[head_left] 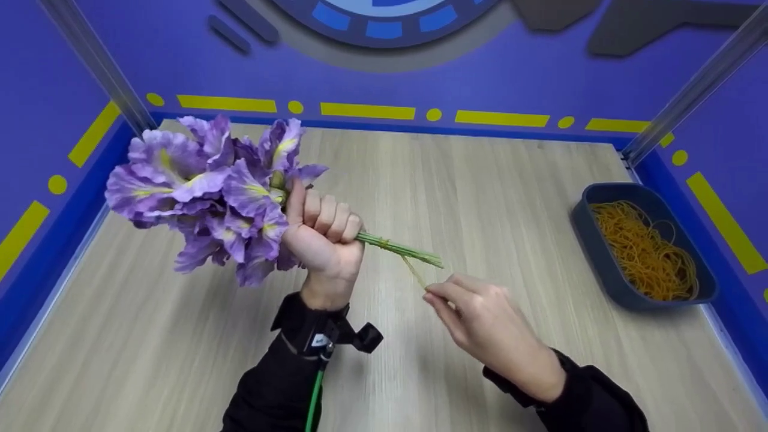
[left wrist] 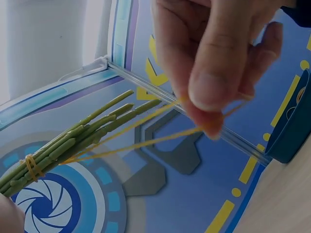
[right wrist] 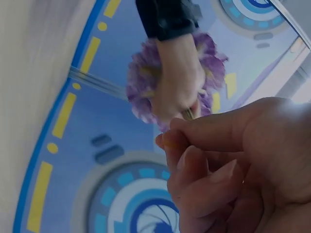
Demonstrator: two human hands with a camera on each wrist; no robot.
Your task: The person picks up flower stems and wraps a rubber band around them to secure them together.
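Note:
A bunch of purple artificial irises (head_left: 198,192) is gripped by its green stems (head_left: 414,252) in my left hand (head_left: 327,234), blossoms to the left and stem ends to the right. A yellow rubber band (left wrist: 34,167) is wound around the stems beyond that hand. From there its loose loop stretches out in two strands to my right hand (head_left: 486,318), which pinches it between thumb and forefinger. The left wrist view shows the pinch (left wrist: 209,107) from close up. In the right wrist view the left hand (right wrist: 180,82) holds the flowers, and the band itself is hard to make out.
A dark blue bin (head_left: 612,282) full of yellow rubber bands (head_left: 645,252) stands at the right side of the wood-grain table (head_left: 384,372). Blue panels (head_left: 420,78) with yellow markings enclose the table, and metal posts rise at its back corners.

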